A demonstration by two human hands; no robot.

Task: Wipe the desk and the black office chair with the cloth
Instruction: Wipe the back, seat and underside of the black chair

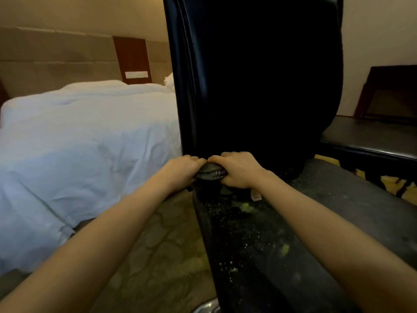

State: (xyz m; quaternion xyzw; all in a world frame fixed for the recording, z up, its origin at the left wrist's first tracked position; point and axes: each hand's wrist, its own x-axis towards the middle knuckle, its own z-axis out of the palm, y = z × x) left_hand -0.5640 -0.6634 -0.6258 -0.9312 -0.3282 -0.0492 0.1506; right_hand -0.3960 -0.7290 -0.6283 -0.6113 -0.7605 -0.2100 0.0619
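Seemingly midway: left grip [180, 170] and right grip [237, 170] both clenched round the cloth [209, 172] at the seat-back crease of the black office chair [259, 75], crumbs [225, 213] strewn over its seat, tabletop [372, 136] state unclear.

Two hands [180, 171] [237, 170], one cloth [209, 171], one chair [259, 86]

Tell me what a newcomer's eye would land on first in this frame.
The tall black chair back fills the centre. At its base the left hand and right hand meet, both gripping a bunched dark cloth. Below them the seat is strewn with yellowish crumbs and specks, and a white bed takes up the left side.
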